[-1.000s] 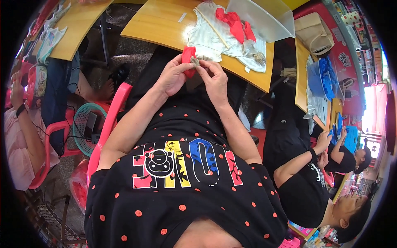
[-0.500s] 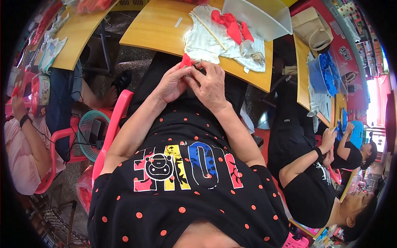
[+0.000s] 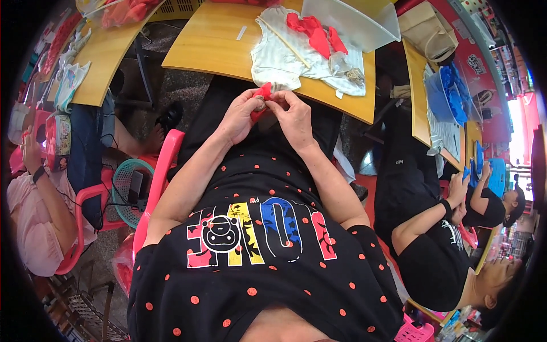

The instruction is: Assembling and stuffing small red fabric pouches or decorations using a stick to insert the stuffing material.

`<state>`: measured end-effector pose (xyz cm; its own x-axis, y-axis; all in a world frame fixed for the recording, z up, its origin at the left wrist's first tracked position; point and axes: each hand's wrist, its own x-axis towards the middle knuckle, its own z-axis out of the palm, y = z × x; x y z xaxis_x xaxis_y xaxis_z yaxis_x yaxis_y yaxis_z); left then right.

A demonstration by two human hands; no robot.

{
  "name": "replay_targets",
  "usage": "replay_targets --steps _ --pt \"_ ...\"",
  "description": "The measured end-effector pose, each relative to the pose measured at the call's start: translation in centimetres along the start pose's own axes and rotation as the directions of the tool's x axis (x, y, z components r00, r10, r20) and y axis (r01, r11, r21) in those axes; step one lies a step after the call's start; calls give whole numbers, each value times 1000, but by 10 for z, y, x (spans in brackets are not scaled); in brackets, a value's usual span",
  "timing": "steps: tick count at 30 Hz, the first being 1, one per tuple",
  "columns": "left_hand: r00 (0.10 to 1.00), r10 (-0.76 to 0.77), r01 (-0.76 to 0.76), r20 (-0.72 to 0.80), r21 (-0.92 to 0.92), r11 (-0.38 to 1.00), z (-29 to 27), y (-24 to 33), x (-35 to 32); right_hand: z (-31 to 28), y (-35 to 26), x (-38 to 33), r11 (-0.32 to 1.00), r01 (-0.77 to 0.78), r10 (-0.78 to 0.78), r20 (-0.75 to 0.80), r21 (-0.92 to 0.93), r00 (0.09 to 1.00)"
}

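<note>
Between my hands, just off the near edge of the wooden table [image 3: 211,45], is a small piece of red cloth [image 3: 264,91]. My left hand [image 3: 242,115] pinches it, with the thumb over a small brownish bit I cannot make out. My right hand [image 3: 293,117] is closed at the cloth's right side, thumb and forefinger pressed together on it. Beyond them a white cloth garment [image 3: 277,51] is spread on the table. On it lie a thin wooden stick [image 3: 285,43], more red pieces [image 3: 312,31] and a small clear bag [image 3: 339,64].
A clear plastic bin [image 3: 364,20] stands at the table's far right. Co-workers sit on both sides; the right one has a blue tub [image 3: 441,102] nearby. A pink chair [image 3: 156,188] and a teal basket [image 3: 126,191] are at my left.
The red cloth now shows above and below my fingers, more opened out. My right hand has turned and moved slightly, its fingers now pinching the cloth's right side.
</note>
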<state>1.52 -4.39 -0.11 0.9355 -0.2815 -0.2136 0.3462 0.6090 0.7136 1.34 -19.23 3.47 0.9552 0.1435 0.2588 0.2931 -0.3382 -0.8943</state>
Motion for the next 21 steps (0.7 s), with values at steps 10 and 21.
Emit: replay_targets --steps 10,21 --pt "978 195 -154 -69 384 910 -7 -18 6 3 16 -2 996 -33 37 48 -80 998" --pt "954 257 -91 -154 669 738 -5 -4 3 14 18 -4 996 71 -70 16 -57 997"
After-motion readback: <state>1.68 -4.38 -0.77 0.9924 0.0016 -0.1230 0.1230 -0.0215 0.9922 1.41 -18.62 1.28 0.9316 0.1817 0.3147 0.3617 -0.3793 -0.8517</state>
